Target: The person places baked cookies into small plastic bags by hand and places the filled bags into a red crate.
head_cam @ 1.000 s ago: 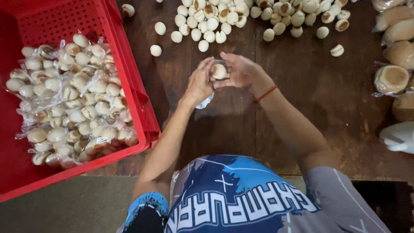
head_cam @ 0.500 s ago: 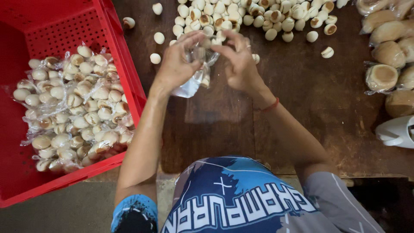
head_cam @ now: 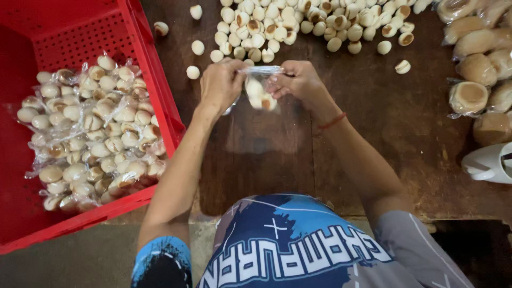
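At upper centre, left hand [head_cam: 221, 85] and right hand [head_cam: 298, 81] pinch a clear bag [head_cam: 258, 88] stretched sideways between them, cookies hanging below the fingers.

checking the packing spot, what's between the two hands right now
In the head view, a small clear plastic bag holding a few round cookies is stretched between the left hand and right hand, above the dark wooden table.
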